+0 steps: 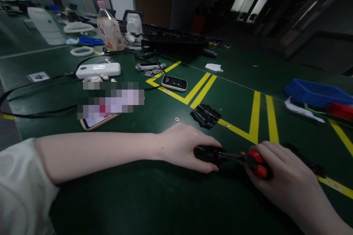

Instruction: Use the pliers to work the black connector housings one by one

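My left hand (pixel 183 147) is closed around a small black part (pixel 206 153), whose exact kind does not show. In my right hand (pixel 289 180) are red-handled pliers (pixel 257 163), their thin metal jaws pointing left and meeting the black part's right side. Whether the jaw tips grip it or only touch it, I cannot tell. Just beyond my left hand lies a pile of black plastic pieces (pixel 206 115). A small metal ring (pixel 177 119) rests left of that pile, and a second ring (pixel 227 126) lies to its right. A dark piece (pixel 306 159) sits partly behind my right hand.
A phone (pixel 100 121) with a blurred-out screen lies at left, near a white power bank (pixel 98 69). Beyond them stand a drink bottle (pixel 110 31) and a small fan (pixel 134 25). A black device (pixel 174 83) sits mid-table. On the right is a blue tray (pixel 317 91).
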{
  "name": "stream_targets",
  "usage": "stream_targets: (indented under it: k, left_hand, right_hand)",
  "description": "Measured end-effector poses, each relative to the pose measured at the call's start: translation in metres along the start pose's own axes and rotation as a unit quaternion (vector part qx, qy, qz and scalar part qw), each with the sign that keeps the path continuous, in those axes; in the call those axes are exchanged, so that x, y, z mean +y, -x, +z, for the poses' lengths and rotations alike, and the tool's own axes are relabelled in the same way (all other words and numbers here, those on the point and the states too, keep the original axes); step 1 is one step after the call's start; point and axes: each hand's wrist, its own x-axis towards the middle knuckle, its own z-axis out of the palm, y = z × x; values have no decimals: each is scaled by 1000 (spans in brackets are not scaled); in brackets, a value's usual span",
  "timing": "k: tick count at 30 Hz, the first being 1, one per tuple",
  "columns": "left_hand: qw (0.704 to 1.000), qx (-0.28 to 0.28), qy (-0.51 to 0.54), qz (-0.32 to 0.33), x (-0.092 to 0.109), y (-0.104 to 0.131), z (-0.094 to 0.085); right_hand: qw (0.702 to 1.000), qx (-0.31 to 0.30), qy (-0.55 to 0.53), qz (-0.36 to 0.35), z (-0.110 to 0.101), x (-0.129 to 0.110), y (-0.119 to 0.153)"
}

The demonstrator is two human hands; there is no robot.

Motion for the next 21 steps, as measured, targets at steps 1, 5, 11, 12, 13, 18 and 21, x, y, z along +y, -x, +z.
stream_targets:
  k: [1,5,11,12,13,18,21]
  left_hand:
    - [1000,1,7,-1,0,0,0]
    - [999,-12,32,-10,-2,0,0]
    - [999,-34,35,-15,-3,-1,-2]
    - [999,-36,34,-14,-3,-1,-2]
    - [999,-37,32,-12,-3,-1,-1]
    - [999,-34,5,-15,-2,-1,1]
    - [999,-39,28,-18,-2,-2,0]
  right_hand:
    - [1000,5,-3,1,0,1,-1]
    - [1000,10,-13,-1,0,0,-2]
    - [999,24,-25,-12,-5,-4,-5]
    - [999,31,-25,-13,-5,-4,-5]
    - [999,37,-24,-13,-4,-4,-4]
    - [998,55,-12,-10,0,-5,-1]
    - [998,69,-10,-4,1,-7,-2]
